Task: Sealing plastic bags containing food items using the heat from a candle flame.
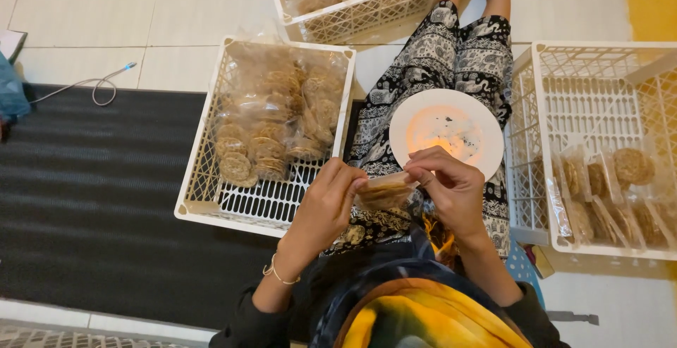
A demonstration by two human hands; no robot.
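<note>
— So, closest to us, what do we see in the hands?
— We see the left hand (328, 203) and right hand (448, 186) meeting over the lap, both pinching one clear packet of round crackers (384, 194) between fingers and thumb; each grip is pressed onto an end of it.
— And just past that?
— We find a white plate (446, 131) resting on the patterned trousers (437, 59), just beyond the packet.
— To the sides?
— We have a white crate (204, 200) on the left, piled with bagged crackers, and a second white crate (543, 129) on the right with a row of packets.
— Farthest out?
— We see a third crate (367, 6) on the tiled floor (84, 9).
</note>
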